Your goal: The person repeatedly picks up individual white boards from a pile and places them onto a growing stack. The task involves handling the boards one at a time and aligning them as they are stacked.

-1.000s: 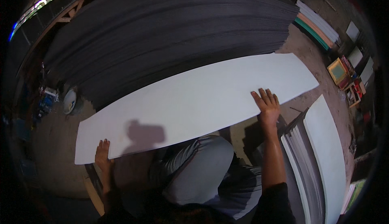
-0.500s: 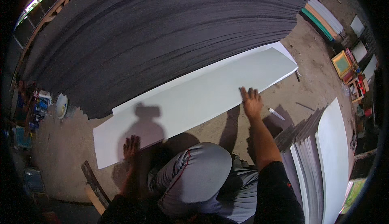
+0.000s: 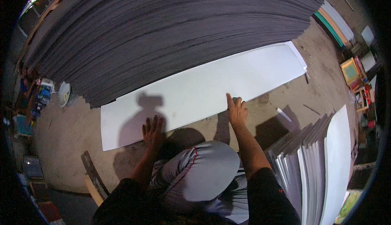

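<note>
A long white sheet [image 3: 195, 87] lies flat on the floor, in front of a tall stack of dark grey sheets. At its right end the edge of another white sheet [image 3: 299, 54] shows beneath it. My left hand [image 3: 153, 132] rests at the near edge toward the left end, fingers spread. Further right, my right hand [image 3: 237, 110] touches the same near edge with its fingers apart, the index finger stretched forward onto the sheet. Neither hand grips anything that I can see. A dark shadow covers the left part of the sheet.
The dark grey stack [image 3: 175, 38] fills the far side. Several curved sheets [image 3: 313, 172] stand at my right. A white strip [image 3: 284, 114] lies on the floor nearby. Two wooden pieces [image 3: 94, 174] lie at my left, a pale bowl [image 3: 64, 94] further off.
The upper white sheet has shifted away from me and now covers most of the one beneath. My hands are closer together, still along its near edge.
</note>
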Demonstrator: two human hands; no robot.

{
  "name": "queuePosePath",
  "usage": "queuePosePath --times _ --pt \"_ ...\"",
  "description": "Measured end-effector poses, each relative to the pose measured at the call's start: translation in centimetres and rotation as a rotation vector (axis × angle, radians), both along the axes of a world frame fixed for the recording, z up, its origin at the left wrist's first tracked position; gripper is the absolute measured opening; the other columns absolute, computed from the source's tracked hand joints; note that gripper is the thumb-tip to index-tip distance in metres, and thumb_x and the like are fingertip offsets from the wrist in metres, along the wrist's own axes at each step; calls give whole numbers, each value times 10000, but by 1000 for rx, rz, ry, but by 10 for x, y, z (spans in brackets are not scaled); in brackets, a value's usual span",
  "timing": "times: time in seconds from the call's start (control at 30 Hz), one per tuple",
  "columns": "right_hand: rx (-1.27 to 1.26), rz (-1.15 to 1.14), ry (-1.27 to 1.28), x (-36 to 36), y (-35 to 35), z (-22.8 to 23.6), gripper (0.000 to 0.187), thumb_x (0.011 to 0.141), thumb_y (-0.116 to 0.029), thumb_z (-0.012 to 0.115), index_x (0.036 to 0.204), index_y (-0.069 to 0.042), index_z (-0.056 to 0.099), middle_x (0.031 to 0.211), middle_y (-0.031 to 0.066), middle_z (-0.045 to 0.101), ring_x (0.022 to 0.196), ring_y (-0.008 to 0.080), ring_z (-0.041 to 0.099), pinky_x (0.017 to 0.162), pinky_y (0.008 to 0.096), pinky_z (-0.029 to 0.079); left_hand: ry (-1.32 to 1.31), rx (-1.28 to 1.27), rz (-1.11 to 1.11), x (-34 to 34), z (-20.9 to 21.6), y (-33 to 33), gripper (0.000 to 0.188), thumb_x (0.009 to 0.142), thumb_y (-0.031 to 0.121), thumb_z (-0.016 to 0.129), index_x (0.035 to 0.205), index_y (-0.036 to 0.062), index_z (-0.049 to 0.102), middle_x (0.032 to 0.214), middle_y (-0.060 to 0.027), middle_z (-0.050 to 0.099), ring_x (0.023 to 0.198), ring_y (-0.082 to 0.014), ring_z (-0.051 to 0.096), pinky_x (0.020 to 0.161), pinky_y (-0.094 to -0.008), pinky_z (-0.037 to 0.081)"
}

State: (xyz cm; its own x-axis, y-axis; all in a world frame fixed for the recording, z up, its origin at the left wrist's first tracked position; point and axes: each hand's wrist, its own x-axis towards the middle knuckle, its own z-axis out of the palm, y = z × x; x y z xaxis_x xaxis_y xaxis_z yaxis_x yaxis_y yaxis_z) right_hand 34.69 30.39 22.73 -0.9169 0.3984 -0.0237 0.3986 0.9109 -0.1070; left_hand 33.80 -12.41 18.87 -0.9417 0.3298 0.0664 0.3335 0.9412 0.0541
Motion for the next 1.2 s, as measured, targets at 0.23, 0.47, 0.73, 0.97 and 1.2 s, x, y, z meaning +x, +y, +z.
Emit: queuePosePath --times 0.23,0.47,0.73,0.97,1.2 --pt "-236 -297 -151 -20 33 -11 779 1052 -171 562 1689 -350 153 1398 272 605 1328 440 572 943 605 559 -78 3 -42 -15 -5 42 903 826 291 824 1623 316 400 1726 -72 308 1581 -439 235 1239 -698 183" --pt "-124 -248 -102 -20 47 12 753 1034 -164 566 1685 -268 202 1373 238 647 1369 468 537 1005 596 537 -33 85 -185 -29 -7 59 917 834 404 843 1624 285 394 1714 -137 289 1560 -497 231 1200 -749 203" --pt "-668 -244 454 -20 56 -115 729 952 -114 654 1626 -122 377 1266 211 704 1070 310 695 881 441 581 -113 -36 -211 -43 -28 73 885 868 503 789 1625 277 392 1717 -147 270 1563 -522 193 1174 -777 208" --pt "-1205 -311 772 -28 36 -141 815 917 55 717 1628 -80 342 1031 103 672 806 178 630 663 318 540 -22 242 -293 -40 -36 70 860 876 467 793 1622 286 407 1700 -96 331 1562 -537 169 1190 -778 200" --pt "-1198 -290 750 -15 84 -158 814 950 55 681 1659 -113 317 985 97 665 781 191 628 661 360 541 -41 81 -300 -40 -14 102 875 852 456 812 1616 302 415 1706 -83 313 1555 -531 193 1188 -770 239"
